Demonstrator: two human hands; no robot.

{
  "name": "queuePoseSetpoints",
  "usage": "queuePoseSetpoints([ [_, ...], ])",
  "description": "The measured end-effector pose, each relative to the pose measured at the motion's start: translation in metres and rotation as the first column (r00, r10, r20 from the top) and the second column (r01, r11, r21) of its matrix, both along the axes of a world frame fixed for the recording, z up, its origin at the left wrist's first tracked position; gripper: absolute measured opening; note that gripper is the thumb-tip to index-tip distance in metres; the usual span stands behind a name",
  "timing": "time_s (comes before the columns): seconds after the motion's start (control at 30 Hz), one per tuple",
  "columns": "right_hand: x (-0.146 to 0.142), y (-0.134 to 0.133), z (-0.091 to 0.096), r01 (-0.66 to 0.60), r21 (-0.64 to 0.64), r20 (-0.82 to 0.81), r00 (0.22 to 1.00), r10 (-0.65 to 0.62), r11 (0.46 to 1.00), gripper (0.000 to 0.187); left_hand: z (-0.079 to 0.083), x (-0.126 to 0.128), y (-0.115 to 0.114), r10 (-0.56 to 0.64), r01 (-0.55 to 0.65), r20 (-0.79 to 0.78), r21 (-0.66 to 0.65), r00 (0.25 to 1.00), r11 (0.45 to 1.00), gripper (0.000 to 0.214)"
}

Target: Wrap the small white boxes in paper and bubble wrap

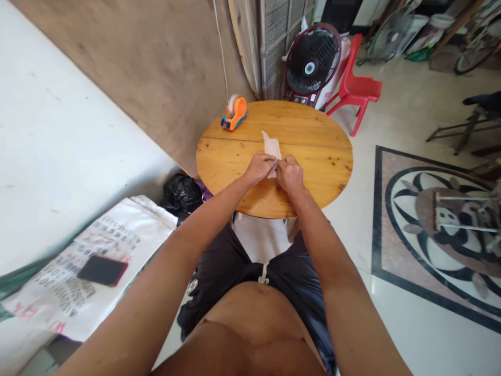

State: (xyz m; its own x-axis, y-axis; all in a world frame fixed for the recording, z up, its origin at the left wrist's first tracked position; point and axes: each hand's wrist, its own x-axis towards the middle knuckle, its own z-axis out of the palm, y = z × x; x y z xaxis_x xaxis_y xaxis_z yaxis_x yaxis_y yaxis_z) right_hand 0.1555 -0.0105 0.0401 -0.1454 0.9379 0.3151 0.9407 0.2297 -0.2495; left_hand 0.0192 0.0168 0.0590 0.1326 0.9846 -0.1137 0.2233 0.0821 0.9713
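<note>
Both my hands meet over a round wooden table (321, 156), pinching the near end of a small pale pink paper-like piece (271, 147) that lies flat on the wood. My left hand (259, 168) grips its left near corner with fingers closed. My right hand (290, 175) is closed on the right near corner. The far end of the piece points away from me. An orange tape dispenser (235, 115) with a roll of tape stands at the table's far left edge, well away from both hands.
A dark fan (312, 65) and a red plastic chair (358, 86) stand behind the table. A black bag (180, 196) lies on the floor at the left. A phone in a red case (102, 270) rests on a printed white sack (78, 271).
</note>
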Motion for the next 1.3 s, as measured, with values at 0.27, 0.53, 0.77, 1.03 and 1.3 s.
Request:
queuePoseSetpoints([
  [0.27, 0.004, 0.005, -0.012, -0.002, 0.071, -0.106, 0.994, 0.01, 0.998, 0.033, -0.018, 0.0, 0.011, -0.071, 0.11, -0.209, 0.18, 0.975, 0.977, 0.026],
  [0.53, 0.015, -0.004, -0.008, -0.119, 0.035, -0.141, 0.982, 0.123, 0.992, 0.036, -0.016, -0.004, -0.011, 0.027, 0.239, -0.602, 0.356, 0.798, 0.903, 0.033],
  [0.77, 0.021, -0.009, -0.007, -0.145, 0.038, -0.162, 0.975, 0.15, 0.989, 0.033, -0.039, -0.004, -0.006, 0.018, 0.397, -0.612, 0.535, 0.791, 0.745, 0.041],
  [1.03, 0.032, -0.002, -0.014, -0.237, 0.162, -0.306, 0.911, 0.277, 0.958, 0.027, -0.06, -0.008, 0.001, 0.045, 0.485, -0.621, 0.655, 0.783, 0.58, 0.051],
  [1.3, 0.044, 0.051, -0.007, -0.126, -0.088, -0.633, 0.773, 0.042, 0.988, 0.025, -0.062, -0.008, 0.006, 0.082, 0.533, -0.657, 0.672, 0.75, 0.514, 0.051],
])
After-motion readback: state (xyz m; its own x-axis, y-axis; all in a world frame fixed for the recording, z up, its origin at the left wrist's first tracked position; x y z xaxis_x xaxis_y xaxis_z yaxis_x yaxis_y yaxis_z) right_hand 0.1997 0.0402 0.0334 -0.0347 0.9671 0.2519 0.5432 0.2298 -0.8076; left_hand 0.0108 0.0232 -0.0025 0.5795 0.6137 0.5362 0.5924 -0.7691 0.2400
